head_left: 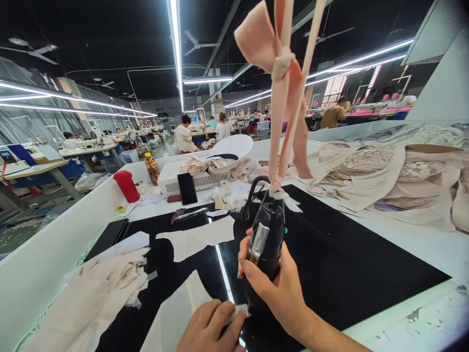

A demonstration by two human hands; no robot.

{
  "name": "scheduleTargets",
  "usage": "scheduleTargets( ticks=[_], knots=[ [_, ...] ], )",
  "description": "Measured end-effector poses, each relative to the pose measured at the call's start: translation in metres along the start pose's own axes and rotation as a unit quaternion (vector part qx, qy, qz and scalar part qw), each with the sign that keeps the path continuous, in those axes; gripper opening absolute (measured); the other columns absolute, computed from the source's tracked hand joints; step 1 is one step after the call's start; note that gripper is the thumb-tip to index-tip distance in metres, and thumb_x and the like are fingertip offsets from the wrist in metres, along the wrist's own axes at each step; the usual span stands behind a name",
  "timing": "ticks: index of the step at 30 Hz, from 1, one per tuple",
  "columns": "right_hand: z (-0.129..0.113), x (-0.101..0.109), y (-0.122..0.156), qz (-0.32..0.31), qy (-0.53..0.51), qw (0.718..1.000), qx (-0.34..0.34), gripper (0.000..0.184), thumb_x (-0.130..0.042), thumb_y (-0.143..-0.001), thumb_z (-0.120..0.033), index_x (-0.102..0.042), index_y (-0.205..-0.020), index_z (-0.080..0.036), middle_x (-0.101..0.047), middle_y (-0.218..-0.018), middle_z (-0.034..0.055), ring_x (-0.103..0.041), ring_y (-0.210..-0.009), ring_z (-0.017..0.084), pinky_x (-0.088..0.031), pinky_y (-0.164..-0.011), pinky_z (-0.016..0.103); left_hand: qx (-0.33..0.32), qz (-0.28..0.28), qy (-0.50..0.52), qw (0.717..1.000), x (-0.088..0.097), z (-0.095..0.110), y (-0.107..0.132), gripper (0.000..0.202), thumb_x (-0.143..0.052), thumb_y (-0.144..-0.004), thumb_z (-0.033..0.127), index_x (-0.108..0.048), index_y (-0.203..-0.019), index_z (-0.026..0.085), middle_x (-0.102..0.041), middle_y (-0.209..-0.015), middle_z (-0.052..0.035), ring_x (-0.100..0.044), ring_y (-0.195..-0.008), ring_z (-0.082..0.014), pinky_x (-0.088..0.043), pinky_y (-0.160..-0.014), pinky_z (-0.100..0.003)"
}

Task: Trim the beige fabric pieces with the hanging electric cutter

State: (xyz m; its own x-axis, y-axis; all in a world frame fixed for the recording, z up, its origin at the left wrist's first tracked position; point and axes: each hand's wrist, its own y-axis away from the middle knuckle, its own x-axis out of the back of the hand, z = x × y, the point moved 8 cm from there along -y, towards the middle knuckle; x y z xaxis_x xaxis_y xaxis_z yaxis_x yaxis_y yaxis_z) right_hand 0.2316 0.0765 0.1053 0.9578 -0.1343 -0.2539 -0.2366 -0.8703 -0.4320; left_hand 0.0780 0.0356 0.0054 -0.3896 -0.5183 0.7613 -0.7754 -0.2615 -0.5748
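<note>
My right hand (pixel 278 288) is closed round a black hand tool (pixel 266 237) with a grey trigger, held upright over the black work surface (pixel 348 274). Pink fabric strips (pixel 287 93) tied in a knot run up from the tool's top and out of the picture. My left hand (pixel 212 325) rests at the bottom edge, its fingers pinching a small white fabric piece (pixel 238 313) against the surface just left of the tool's base.
White cut pieces (pixel 196 239) and a beige scrap pile (pixel 106 288) lie to the left. Beige lace garments (pixel 388 176) are heaped at the right. Behind stand a red cup (pixel 126 186), a phone (pixel 187 188) and a white basket (pixel 205 178). Other people sit at far tables.
</note>
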Motion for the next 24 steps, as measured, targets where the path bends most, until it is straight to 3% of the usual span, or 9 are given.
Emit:
scheduleTargets(
  ticks=[4,12,18,24],
  knots=[
    [-0.004,0.001,0.0,0.007,0.026,0.999,0.021,0.019,-0.072,-0.088,-0.028,-0.059,-0.1,-0.025,-0.065,-0.077,-0.0007,-0.06,-0.057,0.015,-0.056,-0.056,0.029,0.011,-0.003,0.02,1.0,0.002,-0.002,-0.005,0.042,-0.031,-0.115,0.036,-0.069,-0.127,0.022,-0.075,-0.11,-0.0031,-0.073,-0.095,-0.0172,-0.062,-0.083,-0.026],
    [-0.005,0.01,-0.001,0.02,0.034,0.999,0.033,0.027,-0.08,-0.085,-0.032,-0.06,-0.102,-0.026,-0.068,-0.074,-0.0009,-0.063,-0.054,0.016,-0.059,-0.054,0.028,0.07,0.023,0.125,0.989,0.034,-0.021,-0.024,0.037,-0.033,-0.115,0.03,-0.067,-0.106,0.02,-0.075,-0.1,-0.0027,-0.076,-0.09,-0.0128,-0.063,-0.084,-0.02],
    [-0.005,0.011,0.0,0.018,0.025,0.999,0.042,0.025,-0.08,-0.085,-0.028,-0.062,-0.102,-0.026,-0.069,-0.075,-0.0017,-0.064,-0.054,0.014,-0.06,-0.055,0.024,0.093,0.004,0.172,0.981,0.033,-0.028,-0.019,0.03,-0.039,-0.114,0.025,-0.067,-0.105,0.02,-0.074,-0.099,-0.0029,-0.074,-0.087,-0.0129,-0.063,-0.079,-0.021],
    [-0.006,0.016,-0.001,0.024,0.032,0.998,0.045,0.025,-0.08,-0.084,-0.027,-0.063,-0.102,-0.026,-0.071,-0.074,-0.0012,-0.065,-0.054,0.014,-0.061,-0.055,0.024,0.058,0.043,0.143,0.987,0.035,-0.023,-0.022,0.035,-0.034,-0.113,0.016,-0.068,-0.102,0.019,-0.073,-0.092,-0.0035,-0.073,-0.08,-0.014,-0.062,-0.074,-0.023]
  ],
)
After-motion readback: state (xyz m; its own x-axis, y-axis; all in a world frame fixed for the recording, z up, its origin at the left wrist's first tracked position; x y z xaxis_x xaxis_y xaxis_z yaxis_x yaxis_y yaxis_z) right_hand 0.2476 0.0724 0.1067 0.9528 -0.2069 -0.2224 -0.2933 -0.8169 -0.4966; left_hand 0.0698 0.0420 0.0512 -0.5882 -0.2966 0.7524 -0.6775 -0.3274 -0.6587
